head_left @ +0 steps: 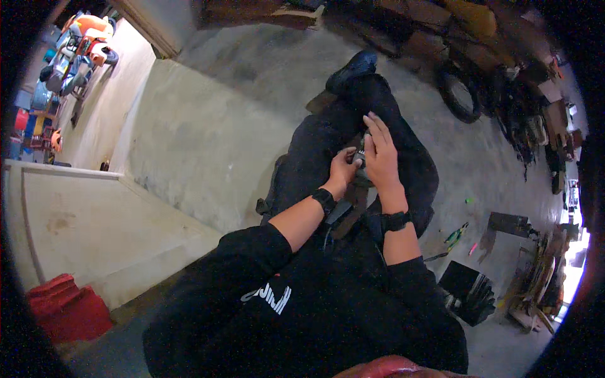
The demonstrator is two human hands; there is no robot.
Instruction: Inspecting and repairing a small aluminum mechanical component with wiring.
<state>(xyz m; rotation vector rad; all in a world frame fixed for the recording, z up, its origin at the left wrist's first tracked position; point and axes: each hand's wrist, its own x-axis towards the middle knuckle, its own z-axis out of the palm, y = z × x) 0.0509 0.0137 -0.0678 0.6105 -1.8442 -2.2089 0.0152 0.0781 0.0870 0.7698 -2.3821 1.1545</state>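
Observation:
Over my lap, my left hand [343,170] curls its thumb and fingers round a small dark grey object [360,156] with a few pale marks on its face. Its kind cannot be made out, and my fingers cover part of it. On the other side my right hand [382,159] lies against it, fingers stretched out together and pointing away from me. Black bands [396,221] sit on both wrists. Below my hands, between my dark-trousered legs [302,154], a brown board-like strip [348,217] shows in part.
Right of my legs lie green-handled pliers [456,234], a pink item [472,249] and a black box [465,285]. A tire [459,92] and piled cardboard [435,47] stand farther back. On the left are a low pale wall [94,227], red cloth [66,309] and an orange motorcycle [94,31] outside.

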